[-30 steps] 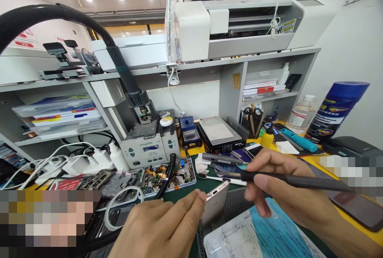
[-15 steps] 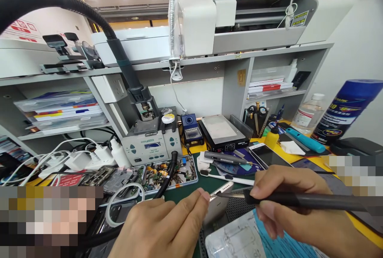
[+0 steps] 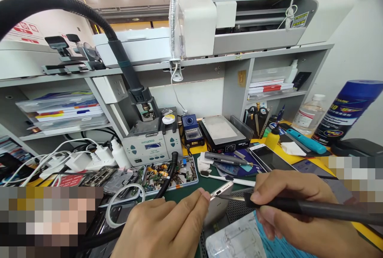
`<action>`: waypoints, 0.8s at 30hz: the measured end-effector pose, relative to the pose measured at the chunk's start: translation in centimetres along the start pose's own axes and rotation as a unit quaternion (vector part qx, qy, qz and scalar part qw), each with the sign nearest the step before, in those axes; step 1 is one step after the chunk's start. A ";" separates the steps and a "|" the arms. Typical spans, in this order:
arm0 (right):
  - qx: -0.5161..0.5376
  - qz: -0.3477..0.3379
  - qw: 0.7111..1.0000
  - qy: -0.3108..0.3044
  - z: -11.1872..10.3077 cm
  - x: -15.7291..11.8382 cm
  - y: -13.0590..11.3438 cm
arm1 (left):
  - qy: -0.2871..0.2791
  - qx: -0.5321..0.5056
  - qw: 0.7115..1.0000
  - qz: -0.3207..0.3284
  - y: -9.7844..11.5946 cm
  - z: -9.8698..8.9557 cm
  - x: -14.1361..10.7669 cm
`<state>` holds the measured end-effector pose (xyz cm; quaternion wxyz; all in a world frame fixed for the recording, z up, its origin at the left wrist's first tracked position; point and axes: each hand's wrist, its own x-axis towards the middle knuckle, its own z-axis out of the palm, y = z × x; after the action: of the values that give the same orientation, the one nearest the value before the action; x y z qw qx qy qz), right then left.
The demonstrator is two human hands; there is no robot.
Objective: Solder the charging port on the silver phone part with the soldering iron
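Note:
My left hand [image 3: 167,222] is closed around a silver smartphone [image 3: 217,210], holding it tilted up with its port edge facing me. The charging port and a row of small holes show on that edge; my fingers cover its left end. In my right hand [image 3: 287,206] is a black-handled tool with a thin metal tip [image 3: 317,209], pinched between thumb and fingers. Its tip lies at the phone's edge, just below the port; whether it touches, I cannot tell. Under the phone are a black perforated mat [image 3: 239,206] and a worn white-and-blue pad [image 3: 236,236].
Behind the phone lie a white brush [image 3: 230,179], a grey pen-shaped tool [image 3: 224,158] and a white-framed phone [image 3: 269,156]. A tray of circuit parts [image 3: 193,170] and a black hose [image 3: 170,174] are left. A blue spray can [image 3: 344,110] stands right.
The tool's tip has moved slightly down off the port, so the opening shows more fully. Its handle end has dropped a little. The phone and my left hand stay nearly in place.

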<state>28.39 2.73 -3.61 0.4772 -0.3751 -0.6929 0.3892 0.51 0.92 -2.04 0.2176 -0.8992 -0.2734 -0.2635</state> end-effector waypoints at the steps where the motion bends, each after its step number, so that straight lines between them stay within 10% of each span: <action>1: 0.004 -0.002 1.000 0.002 0.0 -0.1 0.1 | -0.003 0.001 1.000 0.000 0.0 0.0 0.0; 24: -0.106 -0.166 0.977 0.080 1.5 0.3 -1.3 | -0.009 -0.005 1.000 0.013 0.0 -0.7 0.5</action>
<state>26.68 2.23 -2.70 0.5465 -0.3330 -0.7424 0.1981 0.63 0.78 -1.22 0.2138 -0.9061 -0.2622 -0.2540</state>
